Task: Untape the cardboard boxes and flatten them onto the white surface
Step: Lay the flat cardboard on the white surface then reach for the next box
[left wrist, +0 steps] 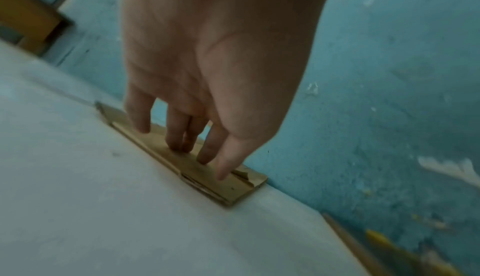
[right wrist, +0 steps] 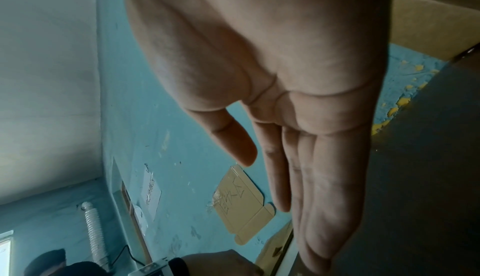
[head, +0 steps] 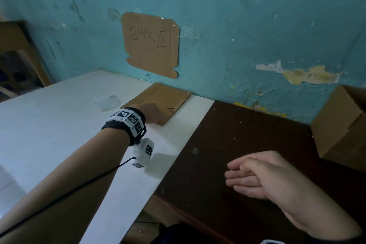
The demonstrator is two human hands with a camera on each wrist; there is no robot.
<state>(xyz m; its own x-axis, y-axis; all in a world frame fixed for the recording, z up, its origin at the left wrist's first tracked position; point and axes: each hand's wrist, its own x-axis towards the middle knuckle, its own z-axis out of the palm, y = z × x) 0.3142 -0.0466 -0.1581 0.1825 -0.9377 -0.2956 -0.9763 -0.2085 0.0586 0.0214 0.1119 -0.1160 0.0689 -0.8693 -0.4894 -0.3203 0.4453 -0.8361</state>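
Note:
A flattened cardboard box [head: 164, 97] lies on the white surface [head: 59, 125] against the teal wall. My left hand [head: 152, 114] rests on it; in the left wrist view its straight fingertips [left wrist: 179, 146] press down on the flattened cardboard box [left wrist: 197, 169]. My right hand [head: 255, 174] hovers over the dark brown table [head: 237, 134] with straight, relaxed fingers [right wrist: 306, 188] and holds nothing. An open cardboard box [head: 340, 125] stands upright at the far right edge of the dark table.
A cardboard sign [head: 151, 43] with handwriting is stuck on the teal wall [head: 257, 25]. A crumpled piece of clear tape [head: 108, 102] lies on the white surface left of the flat box. A wooden shelf [head: 17, 53] stands at far left.

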